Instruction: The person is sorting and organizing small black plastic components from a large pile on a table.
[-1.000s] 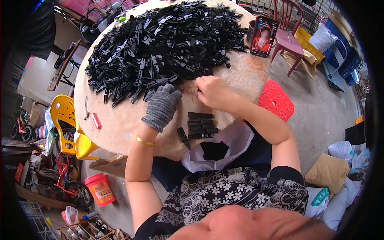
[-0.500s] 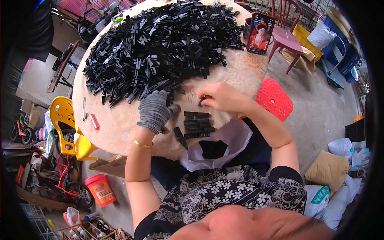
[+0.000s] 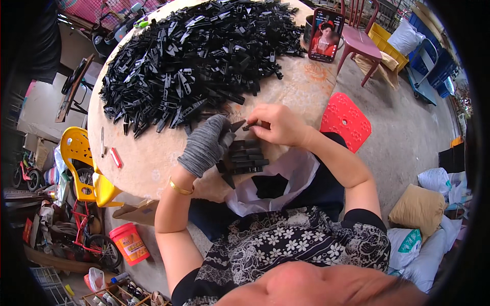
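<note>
My left hand, in a grey knit glove, is closed on a pointed black plastic piece that juts toward the right. Facing it, my bare right hand pinches a small dark piece between thumb and fingertips; the two pieces are close together, and I cannot tell whether they touch. Just below both hands lies a neat row of several black clip-like pieces. One loose pointed piece rests beside that row. A large heap of similar black pieces covers the far part of the round table.
An open white plastic bag sits at the table's near edge, over my lap. A phone stands upright at the far right. A red-and-white marker-like object lies at left. Around are a red stool and yellow chair.
My left hand has moved right, away from the heap's edge, and a pointed black piece now shows in its grip. The right hand has turned slightly and the two hands are closer together.
</note>
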Action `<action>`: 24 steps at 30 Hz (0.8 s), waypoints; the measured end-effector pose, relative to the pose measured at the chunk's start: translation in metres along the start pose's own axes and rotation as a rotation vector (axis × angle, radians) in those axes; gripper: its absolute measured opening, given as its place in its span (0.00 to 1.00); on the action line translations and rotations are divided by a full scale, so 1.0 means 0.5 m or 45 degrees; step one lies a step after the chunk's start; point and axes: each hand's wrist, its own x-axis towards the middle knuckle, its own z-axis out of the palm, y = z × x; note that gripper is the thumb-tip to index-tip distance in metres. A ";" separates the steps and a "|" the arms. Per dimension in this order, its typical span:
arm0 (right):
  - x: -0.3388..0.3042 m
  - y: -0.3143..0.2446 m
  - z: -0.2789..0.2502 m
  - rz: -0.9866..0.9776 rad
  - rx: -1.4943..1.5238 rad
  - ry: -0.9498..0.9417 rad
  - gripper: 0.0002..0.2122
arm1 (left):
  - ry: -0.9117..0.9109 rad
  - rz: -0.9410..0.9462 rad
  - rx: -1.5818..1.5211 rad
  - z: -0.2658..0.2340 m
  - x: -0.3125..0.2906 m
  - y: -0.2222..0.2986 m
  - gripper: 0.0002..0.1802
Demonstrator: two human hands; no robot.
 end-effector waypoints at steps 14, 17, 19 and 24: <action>0.000 -0.001 0.006 -0.109 -0.154 0.069 0.07 | -0.033 0.012 0.099 -0.007 0.001 -0.007 0.10; 0.000 0.000 0.007 -0.111 -0.149 0.061 0.07 | -0.026 0.010 0.042 -0.008 0.002 -0.007 0.10; 0.000 0.001 0.008 -0.115 -0.150 0.058 0.07 | -0.009 0.013 -0.003 -0.004 0.002 -0.010 0.09; 0.001 0.000 0.008 -0.119 -0.152 0.046 0.07 | -0.017 0.034 -0.002 -0.008 0.003 -0.002 0.08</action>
